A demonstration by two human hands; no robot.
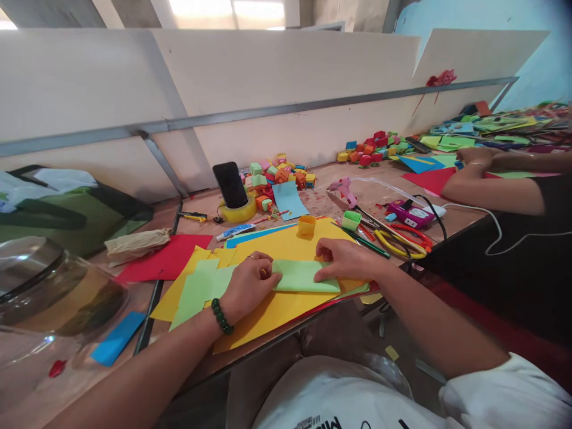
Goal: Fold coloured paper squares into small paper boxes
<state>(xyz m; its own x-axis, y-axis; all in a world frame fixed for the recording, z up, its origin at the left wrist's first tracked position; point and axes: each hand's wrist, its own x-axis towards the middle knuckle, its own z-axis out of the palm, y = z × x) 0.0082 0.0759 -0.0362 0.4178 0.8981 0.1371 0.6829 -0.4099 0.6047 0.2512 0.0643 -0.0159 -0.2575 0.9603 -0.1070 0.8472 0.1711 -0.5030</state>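
Note:
A light green folded paper strip (302,277) lies on a large yellow sheet (286,245) at the table's front edge. My left hand (248,285), with a green bead bracelet at the wrist, is curled into a loose fist and presses on the strip's left end. My right hand (342,260) presses its fingertips on the strip's right end and top edge. More green sheets (199,289) lie to the left of my left hand.
A phone (230,185) stands in a yellow tape roll. Coloured paper cubes (277,173) are piled behind it. Glue gun (342,190), scissors (397,241), pens and small paper boxes lie right. A glass jar (53,292) stands left. Another person's arms (487,193) rest at right.

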